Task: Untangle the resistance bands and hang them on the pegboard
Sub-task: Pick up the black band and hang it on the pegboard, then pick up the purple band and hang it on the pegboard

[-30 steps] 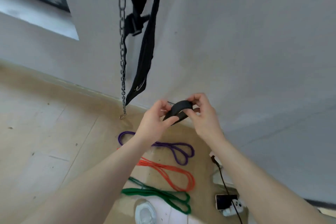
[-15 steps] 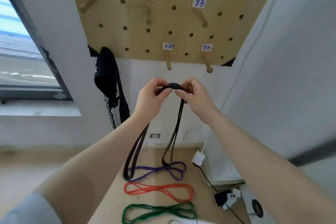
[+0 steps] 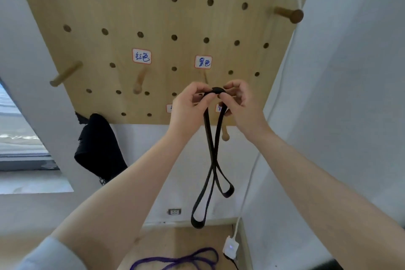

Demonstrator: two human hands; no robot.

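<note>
Both hands are now working right up against the pegboard [image 3: 186, 17], where half a second ago they were lower and farther out from it, and a second ago they were down near the floor by the other bands. The left hand [image 3: 188, 108] and the right hand [image 3: 240, 105] are each pinching the top of the black resistance band [image 3: 211, 160], fingers [image 3: 202, 99] closed tight on the folded crown of it, which is sitting just below the label [image 3: 203, 62] written for black. The peg under that label is mostly hidden behind the hands, so it is not possible to tell whether the band is already over it. The rest of the band is hanging straight down from the pinch, its two loops crossing once partway and ending clear of the floor, so it is looking untangled enough to hang. That rise to the board is suggesting the hanging step is under way for this band, while the purple band [image 3: 175, 260] is lying on the floor below, not yet hung.
</note>
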